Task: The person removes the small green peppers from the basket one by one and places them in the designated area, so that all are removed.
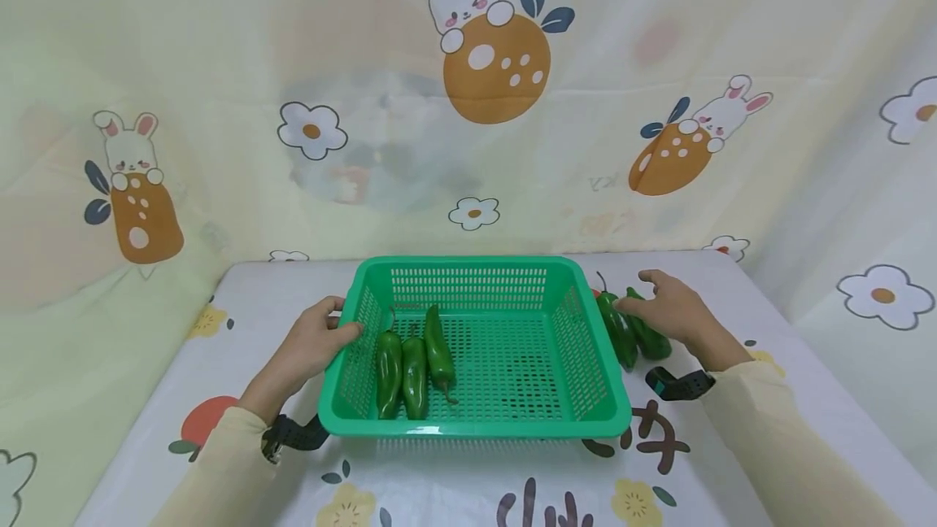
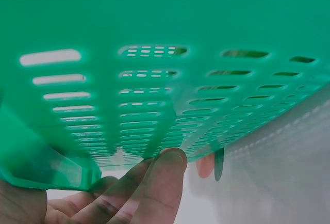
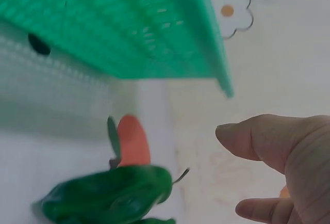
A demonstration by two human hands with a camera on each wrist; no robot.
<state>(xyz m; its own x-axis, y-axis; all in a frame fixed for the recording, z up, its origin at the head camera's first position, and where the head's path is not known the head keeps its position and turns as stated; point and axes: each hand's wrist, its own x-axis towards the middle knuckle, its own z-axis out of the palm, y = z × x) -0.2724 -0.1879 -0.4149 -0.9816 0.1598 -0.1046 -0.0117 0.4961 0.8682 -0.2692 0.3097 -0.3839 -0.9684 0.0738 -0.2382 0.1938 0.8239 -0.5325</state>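
Note:
My left hand (image 1: 313, 338) grips the green plastic basket (image 1: 476, 428) by its left rim, thumb over the edge and fingers (image 2: 160, 188) against the slotted outer wall. Three green peppers (image 1: 414, 376) lie in the basket's left half. On the table to the basket's right, two more green peppers (image 1: 618, 330) lie side by side. Over that pair is my right hand (image 1: 669, 311), its thumb and a finger spread apart with nothing between them. In the right wrist view, a pepper (image 3: 111, 195) shows below the basket's tilted-looking side.
A pale tablecloth (image 1: 241, 299) printed with fruit, flowers and dark lettering covers the table. Behind it hangs a curtain (image 1: 381, 177) with rabbit and flower prints. Dark wrist straps (image 1: 681, 385) sit below the cream sleeves.

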